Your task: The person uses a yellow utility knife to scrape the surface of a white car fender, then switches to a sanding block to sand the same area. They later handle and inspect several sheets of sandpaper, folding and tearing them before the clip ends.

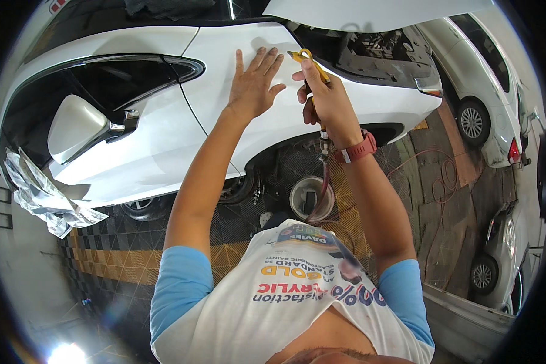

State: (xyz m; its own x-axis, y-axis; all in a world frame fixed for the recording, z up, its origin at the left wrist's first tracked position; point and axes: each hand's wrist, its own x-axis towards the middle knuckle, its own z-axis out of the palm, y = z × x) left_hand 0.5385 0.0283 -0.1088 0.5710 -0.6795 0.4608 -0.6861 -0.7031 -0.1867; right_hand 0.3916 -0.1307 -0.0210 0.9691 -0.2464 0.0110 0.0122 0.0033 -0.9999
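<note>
Fingers spread, my left hand (252,90) lies flat on the white front fender (215,91) of a car, near the edge of the open engine bay (379,51). To its right, my right hand (327,106) is wrapped round a yellow air blow gun (298,56). Its nozzle points up and left, just above the fender. From the gun's lower end a metal fitting joins a dark red hose (327,179), which runs down toward the floor. A red watch sits on my right wrist.
A white bucket (293,203) with a dark object inside stands below the wheel arch. Left are the side mirror (77,130) and crumpled silvery sheeting (48,194). The raised hood (370,13) hangs above. Parked cars and a coiled red hose (446,182) are at right.
</note>
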